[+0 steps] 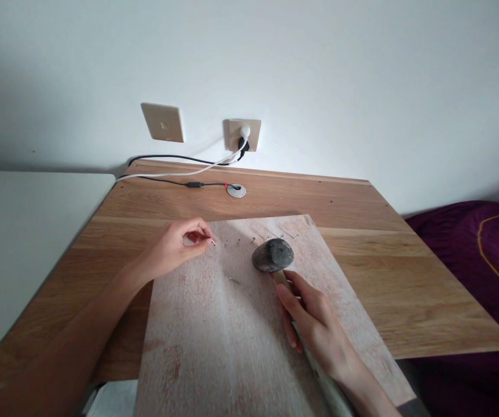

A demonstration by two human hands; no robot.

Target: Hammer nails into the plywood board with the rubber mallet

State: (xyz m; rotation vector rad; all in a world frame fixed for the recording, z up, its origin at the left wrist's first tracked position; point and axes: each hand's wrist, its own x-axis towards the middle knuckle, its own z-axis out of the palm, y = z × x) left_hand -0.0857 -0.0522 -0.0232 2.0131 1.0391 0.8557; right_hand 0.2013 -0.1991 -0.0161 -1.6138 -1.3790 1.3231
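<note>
Between the thumb and fingertips of my left hand (189, 240) is a small nail (213, 242), held at the far left part of a whitish wooden board (197, 347). My right hand (314, 318) is wrapped round the handle of a mallet (273, 255), close below its dark head. The mallet head hovers over the board, right of the left hand. Several nails (253, 240) stand in a row along the board's far side, some partly hidden behind the mallet head. One loose nail (234, 280) lies flat near the middle of the board.
The board rests on a wooden table (406, 272) against a white wall. Cables (167, 174) run from a wall socket (253, 130) across the table's back, near a round cable grommet (236, 190). A white surface (28, 243) stands left; purple fabric (458, 243) lies right.
</note>
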